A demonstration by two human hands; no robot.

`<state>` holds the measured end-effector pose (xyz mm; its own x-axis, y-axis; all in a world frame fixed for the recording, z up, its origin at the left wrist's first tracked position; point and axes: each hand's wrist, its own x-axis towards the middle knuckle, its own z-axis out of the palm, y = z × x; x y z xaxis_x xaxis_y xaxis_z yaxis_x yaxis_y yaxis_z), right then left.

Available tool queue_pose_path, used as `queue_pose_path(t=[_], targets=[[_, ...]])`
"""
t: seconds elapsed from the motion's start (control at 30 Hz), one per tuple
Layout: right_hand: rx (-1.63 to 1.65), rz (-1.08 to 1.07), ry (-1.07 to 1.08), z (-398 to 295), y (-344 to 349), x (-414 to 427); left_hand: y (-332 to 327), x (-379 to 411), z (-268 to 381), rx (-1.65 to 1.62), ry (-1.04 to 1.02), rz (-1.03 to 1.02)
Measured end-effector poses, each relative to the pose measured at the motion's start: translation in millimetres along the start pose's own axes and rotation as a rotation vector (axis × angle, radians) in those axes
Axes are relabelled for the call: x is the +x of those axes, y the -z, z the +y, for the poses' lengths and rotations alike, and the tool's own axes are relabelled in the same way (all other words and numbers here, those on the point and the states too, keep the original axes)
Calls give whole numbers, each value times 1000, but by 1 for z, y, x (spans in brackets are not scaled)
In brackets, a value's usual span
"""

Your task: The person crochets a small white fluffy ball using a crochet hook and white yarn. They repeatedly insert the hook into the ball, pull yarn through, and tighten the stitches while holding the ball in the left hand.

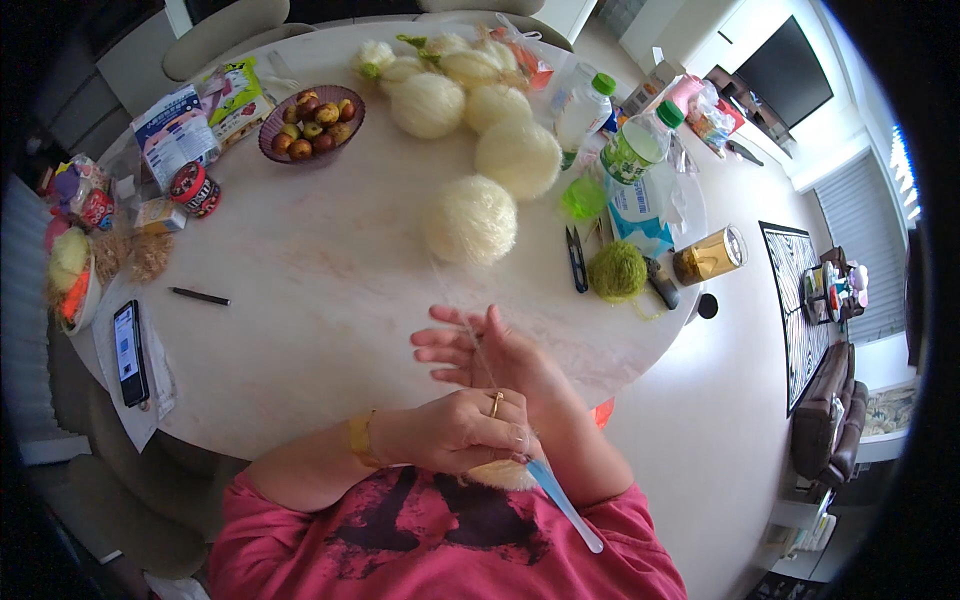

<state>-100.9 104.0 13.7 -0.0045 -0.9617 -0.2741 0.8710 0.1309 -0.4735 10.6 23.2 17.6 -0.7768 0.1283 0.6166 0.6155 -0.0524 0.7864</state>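
My left hand, with a ring and a gold-coloured bracelet, pinches the upper end of a tool with a translucent blue handle, apparently a crochet hook; its tip is hidden. Beneath that hand, partly covered, is a fuzzy cream yarn piece, close to the pink shirt. Just beyond it my right hand is palm up, fingers apart. A thin pale strand runs from the nearest cream yarn ball past the right palm to the left hand. More cream balls lie farther back.
Right on the marble-look table are thread snips, a green yarn ball, a glass of tea and bottles. Left are a fruit bowl, a pen, a phone and snack packages.
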Motion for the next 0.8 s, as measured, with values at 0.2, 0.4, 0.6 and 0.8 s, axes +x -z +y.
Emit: queue_pose_path(t=[0.2, 0.4, 0.6, 0.8], targets=[[-90, -55, 218, -48, 5, -20, 8, -7, -8, 1, 98, -75], [-181, 60, 225, -43, 9, -40, 6, -7, -12, -14, 99, -62], [-497, 155, 345, -46, 10, -70, 8, -5, -17, 42, 153, -92], [-510, 244, 439, -46, 6, -77, 9, -6, -19, 32, 209, -106]])
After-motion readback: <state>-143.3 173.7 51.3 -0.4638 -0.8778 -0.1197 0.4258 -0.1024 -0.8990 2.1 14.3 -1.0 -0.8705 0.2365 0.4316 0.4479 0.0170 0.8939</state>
